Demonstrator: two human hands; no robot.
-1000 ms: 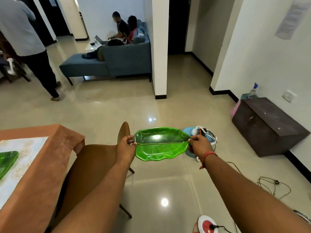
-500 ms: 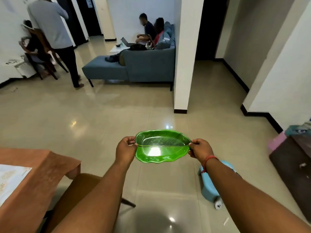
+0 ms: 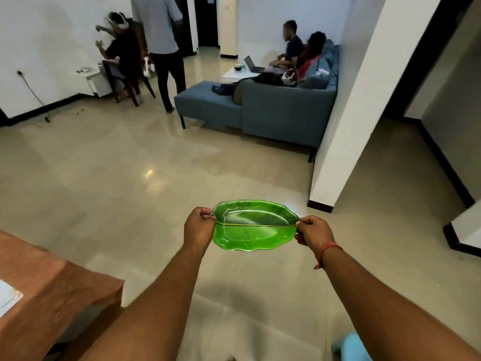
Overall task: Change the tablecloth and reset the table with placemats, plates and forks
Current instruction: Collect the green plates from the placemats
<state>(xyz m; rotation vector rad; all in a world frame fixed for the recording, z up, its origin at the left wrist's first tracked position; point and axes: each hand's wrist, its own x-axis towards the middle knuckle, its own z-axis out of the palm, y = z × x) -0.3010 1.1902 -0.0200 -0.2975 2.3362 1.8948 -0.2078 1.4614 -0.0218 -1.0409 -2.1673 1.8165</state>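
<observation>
A green leaf-shaped plate (image 3: 253, 226) hangs level in the air over the tiled floor, held out in front of me. My left hand (image 3: 199, 226) pinches its left tip. My right hand (image 3: 311, 231), with a red thread at the wrist, pinches its right tip. The table (image 3: 52, 290), covered in a brown-orange tablecloth, fills the lower left corner. A corner of a pale placemat (image 3: 9, 297) shows on it at the left edge of the view.
A white pillar (image 3: 348, 121) rises to the right. A blue sofa (image 3: 260, 108) with seated people stands behind the plate. A standing person (image 3: 161, 48) and a seated one are at the back left. A light blue object (image 3: 351, 347) lies on the floor near my right forearm.
The view has swung left and up. The brown chair and dark cabinet have left the view, and less of the table shows. Both hands keep hold of the plate.
</observation>
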